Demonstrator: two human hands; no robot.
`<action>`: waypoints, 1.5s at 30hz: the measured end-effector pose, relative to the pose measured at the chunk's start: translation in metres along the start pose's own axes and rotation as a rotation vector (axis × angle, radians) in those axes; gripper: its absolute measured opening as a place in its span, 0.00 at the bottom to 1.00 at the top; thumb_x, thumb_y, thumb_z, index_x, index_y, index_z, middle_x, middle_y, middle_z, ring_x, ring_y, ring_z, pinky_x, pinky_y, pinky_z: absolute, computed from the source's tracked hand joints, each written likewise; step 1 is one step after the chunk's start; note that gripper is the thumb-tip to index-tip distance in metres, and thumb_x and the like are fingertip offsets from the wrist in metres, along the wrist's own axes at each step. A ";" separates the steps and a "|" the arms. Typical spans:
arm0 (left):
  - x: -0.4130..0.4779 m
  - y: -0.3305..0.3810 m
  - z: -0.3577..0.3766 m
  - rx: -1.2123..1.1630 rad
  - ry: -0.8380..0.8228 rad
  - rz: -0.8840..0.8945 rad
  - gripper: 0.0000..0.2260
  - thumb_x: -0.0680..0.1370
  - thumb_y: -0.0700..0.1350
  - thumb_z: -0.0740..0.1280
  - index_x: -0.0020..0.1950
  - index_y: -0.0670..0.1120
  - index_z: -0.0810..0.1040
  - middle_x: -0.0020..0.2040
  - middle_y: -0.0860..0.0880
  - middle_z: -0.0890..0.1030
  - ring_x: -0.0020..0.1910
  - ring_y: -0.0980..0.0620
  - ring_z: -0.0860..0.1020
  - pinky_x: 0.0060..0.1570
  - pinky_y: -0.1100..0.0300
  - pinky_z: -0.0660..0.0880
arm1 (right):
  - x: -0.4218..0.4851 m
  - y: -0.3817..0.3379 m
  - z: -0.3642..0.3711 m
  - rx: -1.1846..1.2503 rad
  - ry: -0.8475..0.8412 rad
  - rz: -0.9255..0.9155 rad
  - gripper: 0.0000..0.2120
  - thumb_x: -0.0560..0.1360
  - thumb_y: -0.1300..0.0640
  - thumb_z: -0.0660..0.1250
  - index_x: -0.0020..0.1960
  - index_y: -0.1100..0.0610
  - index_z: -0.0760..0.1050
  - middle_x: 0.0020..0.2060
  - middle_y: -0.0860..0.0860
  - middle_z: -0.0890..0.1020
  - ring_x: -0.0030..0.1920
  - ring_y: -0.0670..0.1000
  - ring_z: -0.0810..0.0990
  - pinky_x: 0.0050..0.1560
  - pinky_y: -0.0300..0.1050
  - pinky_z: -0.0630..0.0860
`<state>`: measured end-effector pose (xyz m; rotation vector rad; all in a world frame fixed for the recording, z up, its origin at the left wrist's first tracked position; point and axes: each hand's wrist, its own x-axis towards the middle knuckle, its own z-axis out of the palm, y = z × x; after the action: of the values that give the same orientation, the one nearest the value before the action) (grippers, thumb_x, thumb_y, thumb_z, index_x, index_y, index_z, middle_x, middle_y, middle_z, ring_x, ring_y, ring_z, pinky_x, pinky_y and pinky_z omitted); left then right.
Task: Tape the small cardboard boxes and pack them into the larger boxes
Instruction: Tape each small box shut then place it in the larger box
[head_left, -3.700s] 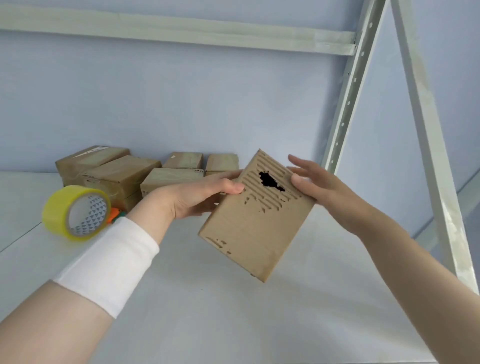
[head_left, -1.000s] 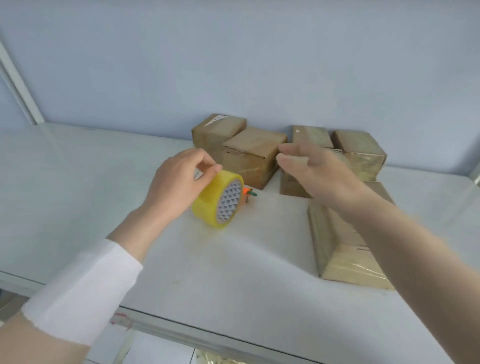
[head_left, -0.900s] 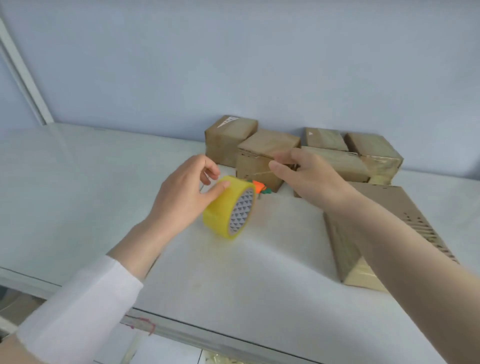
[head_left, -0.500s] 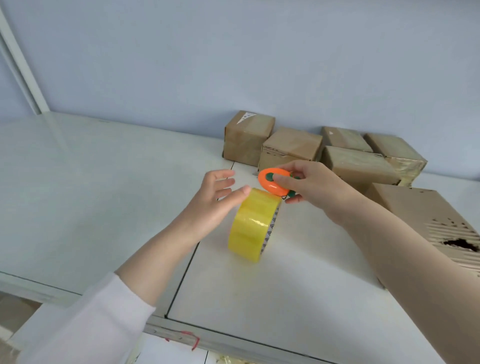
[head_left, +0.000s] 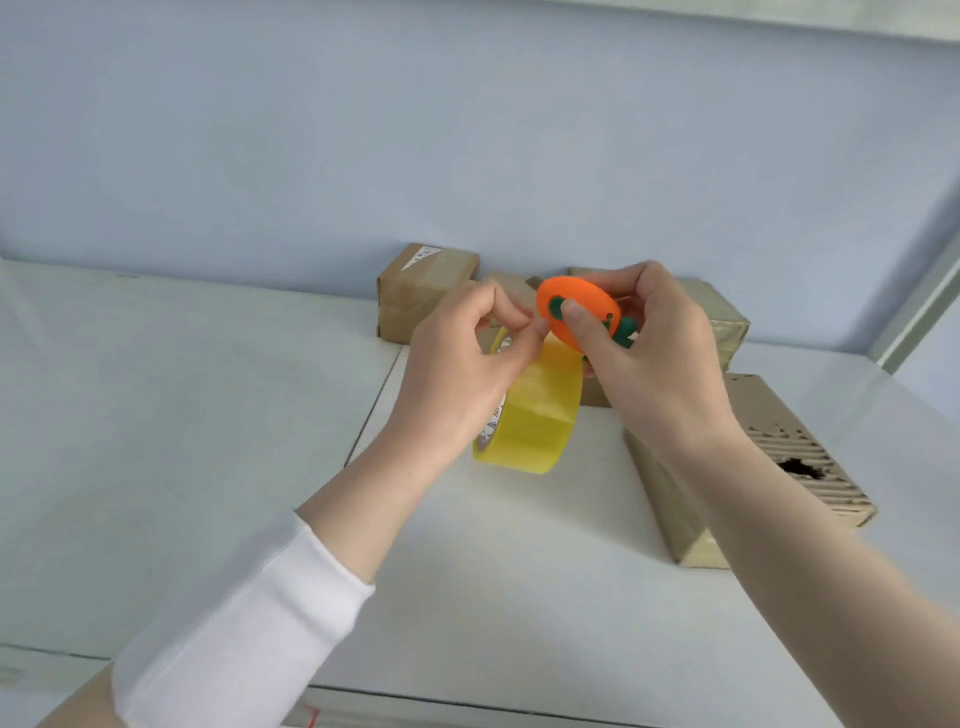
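So the left hand (head_left: 457, 374) is curling in and pinching the top edge of the tape (head_left: 535, 415) between thumb and forefinger. There's one yellow roll, and it's standing on edge over the middle of the table (head_left: 208, 415); I can't tell if it's actually touching down. The right hand (head_left: 660, 374) is gripping one round orange cutter (head_left: 587, 299) just above the roll, with the thumb lying across its face next to a green knob. One box (head_left: 810, 462) with a torn, ripped-up top is lying on the right, partly under that forearm. The back boxes (head_left: 421, 296) are sitting in a cluster against the wall. I'm counting four, but the hands are covering parts of them, so not 100% sure.
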<state>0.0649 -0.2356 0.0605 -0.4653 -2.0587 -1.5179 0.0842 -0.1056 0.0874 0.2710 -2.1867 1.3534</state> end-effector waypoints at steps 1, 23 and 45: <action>0.003 0.008 0.008 0.001 0.002 0.038 0.08 0.73 0.42 0.71 0.36 0.45 0.74 0.41 0.51 0.81 0.45 0.57 0.79 0.50 0.63 0.74 | 0.001 -0.002 -0.008 -0.006 0.046 0.011 0.07 0.74 0.57 0.69 0.48 0.54 0.72 0.41 0.42 0.77 0.45 0.47 0.78 0.49 0.55 0.78; 0.016 0.074 0.144 -0.162 -0.254 -0.067 0.09 0.76 0.43 0.68 0.38 0.49 0.71 0.45 0.46 0.84 0.48 0.49 0.81 0.55 0.49 0.75 | -0.004 0.134 -0.202 0.379 0.229 0.678 0.11 0.77 0.63 0.64 0.59 0.58 0.75 0.53 0.56 0.80 0.43 0.51 0.78 0.27 0.35 0.72; 0.028 0.077 0.147 -0.059 -0.284 -0.211 0.05 0.74 0.43 0.69 0.48 0.52 0.78 0.40 0.55 0.81 0.39 0.62 0.79 0.45 0.68 0.73 | -0.041 0.093 -0.164 0.210 -0.291 0.157 0.17 0.66 0.32 0.66 0.47 0.41 0.79 0.45 0.35 0.82 0.50 0.36 0.78 0.48 0.30 0.73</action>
<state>0.0545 -0.0732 0.1037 -0.5263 -2.3476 -1.7223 0.1339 0.0774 0.0504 0.4041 -2.3406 1.7285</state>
